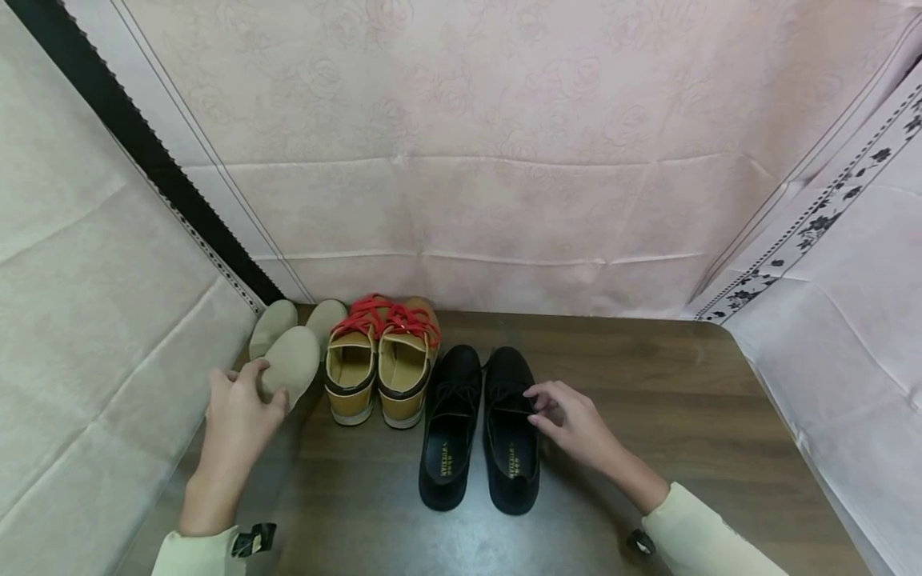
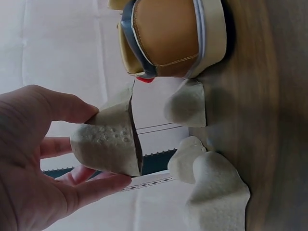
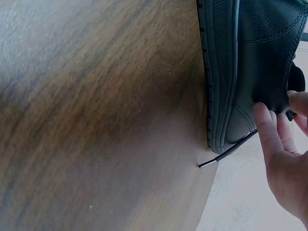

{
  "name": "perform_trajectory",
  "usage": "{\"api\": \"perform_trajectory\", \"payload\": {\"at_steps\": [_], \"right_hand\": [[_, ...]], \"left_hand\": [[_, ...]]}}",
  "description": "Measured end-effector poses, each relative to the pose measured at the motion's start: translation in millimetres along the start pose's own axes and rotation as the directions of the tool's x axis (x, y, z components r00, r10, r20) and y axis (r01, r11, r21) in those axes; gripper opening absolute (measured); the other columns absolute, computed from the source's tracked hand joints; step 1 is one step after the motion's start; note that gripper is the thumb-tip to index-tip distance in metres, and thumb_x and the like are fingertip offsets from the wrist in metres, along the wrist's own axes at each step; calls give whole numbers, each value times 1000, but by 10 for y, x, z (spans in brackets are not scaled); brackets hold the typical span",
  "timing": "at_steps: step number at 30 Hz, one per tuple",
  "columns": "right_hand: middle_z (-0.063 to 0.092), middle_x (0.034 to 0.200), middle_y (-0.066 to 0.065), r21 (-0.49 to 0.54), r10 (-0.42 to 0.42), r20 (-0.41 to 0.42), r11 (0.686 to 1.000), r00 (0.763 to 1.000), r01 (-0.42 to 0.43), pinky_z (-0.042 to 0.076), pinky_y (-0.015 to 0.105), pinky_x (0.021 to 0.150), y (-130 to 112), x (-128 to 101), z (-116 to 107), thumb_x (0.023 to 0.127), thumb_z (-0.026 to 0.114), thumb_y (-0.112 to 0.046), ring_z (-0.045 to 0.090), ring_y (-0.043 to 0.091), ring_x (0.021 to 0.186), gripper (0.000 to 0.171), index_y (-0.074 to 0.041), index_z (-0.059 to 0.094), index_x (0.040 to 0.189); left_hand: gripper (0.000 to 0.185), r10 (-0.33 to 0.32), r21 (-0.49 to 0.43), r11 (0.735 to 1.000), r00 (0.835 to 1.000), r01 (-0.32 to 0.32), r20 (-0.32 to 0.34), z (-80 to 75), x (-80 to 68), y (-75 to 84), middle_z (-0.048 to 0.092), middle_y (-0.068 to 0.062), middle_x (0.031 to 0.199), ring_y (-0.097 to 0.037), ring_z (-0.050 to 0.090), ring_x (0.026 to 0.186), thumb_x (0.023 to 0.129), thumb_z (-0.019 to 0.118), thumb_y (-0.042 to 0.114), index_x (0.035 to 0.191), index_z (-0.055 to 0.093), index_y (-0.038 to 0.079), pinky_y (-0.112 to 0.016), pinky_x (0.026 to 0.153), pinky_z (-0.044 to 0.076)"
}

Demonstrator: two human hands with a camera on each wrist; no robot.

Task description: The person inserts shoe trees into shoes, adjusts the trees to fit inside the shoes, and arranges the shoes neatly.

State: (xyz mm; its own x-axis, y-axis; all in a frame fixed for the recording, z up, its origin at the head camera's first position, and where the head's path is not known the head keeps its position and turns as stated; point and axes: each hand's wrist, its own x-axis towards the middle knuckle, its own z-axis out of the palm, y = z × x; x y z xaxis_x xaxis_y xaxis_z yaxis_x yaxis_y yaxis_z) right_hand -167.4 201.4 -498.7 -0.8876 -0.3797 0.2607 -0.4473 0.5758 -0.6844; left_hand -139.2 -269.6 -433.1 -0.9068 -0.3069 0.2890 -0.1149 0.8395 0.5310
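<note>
My left hand (image 1: 241,408) grips a beige moulded shoe insert (image 1: 294,360), fingers and thumb round its sides. In the left wrist view this insert (image 2: 108,144) is a hollow, dotted cup above the wooden surface. Other beige inserts (image 1: 274,326) lie behind it in the left corner. My right hand (image 1: 572,420) is at the outer side of the right black lace-up shoe (image 1: 510,376). In the right wrist view, straight fingers (image 3: 267,130) touch the shoe's side (image 3: 257,62). The left black shoe (image 1: 454,384) stands beside it, toes facing the wall.
Tan shoes (image 1: 349,372) with red laces stand between the inserts and the black shoes. The brown wooden surface (image 1: 648,400) is bounded by a pale patterned cloth (image 1: 490,208) behind and white cloths (image 1: 94,336) at both sides. A dark strip (image 1: 166,176) runs up the left corner.
</note>
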Motion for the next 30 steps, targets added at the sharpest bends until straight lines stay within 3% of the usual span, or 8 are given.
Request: {"api": "perform_trajectory", "payload": {"at_steps": [6,15,25,30], "right_hand": [[65,100,-3,-5,-11,-5,1000,1000,11,61,29,82,-2,2,4,90,80,-9,67,7,91,36,-17,67,122],[64,98,-7,-9,-1,-6,1000,1000,1,60,27,83,-7,-1,3,90,81,-9,66,6,92,36,-19,66,122],[64,98,-8,-9,7,-14,1000,1000,-7,60,26,84,-14,-10,9,89,81,-9,65,5,92,38,-21,66,122],[63,98,-8,-15,-2,-17,1000,1000,2,60,27,83,-9,-10,13,89,81,-9,65,5,91,38,-21,66,122]], "left_hand": [[46,22,-13,1000,999,-23,-34,-43,4,66,41,-36,119,-54,53,92,89,71,10,132,62,-3,-67,74,46],[44,104,-40,993,989,-108,-102,-41,34,141,42,-35,116,-50,48,97,87,72,5,129,64,-2,-66,74,45],[44,151,-59,986,983,-157,-101,-67,9,297,42,-34,118,-49,53,89,87,72,5,130,65,-1,-64,71,47],[44,132,-39,990,990,-134,-59,-94,-15,393,43,-30,123,-47,57,88,90,70,10,133,64,5,-59,61,47]]}}
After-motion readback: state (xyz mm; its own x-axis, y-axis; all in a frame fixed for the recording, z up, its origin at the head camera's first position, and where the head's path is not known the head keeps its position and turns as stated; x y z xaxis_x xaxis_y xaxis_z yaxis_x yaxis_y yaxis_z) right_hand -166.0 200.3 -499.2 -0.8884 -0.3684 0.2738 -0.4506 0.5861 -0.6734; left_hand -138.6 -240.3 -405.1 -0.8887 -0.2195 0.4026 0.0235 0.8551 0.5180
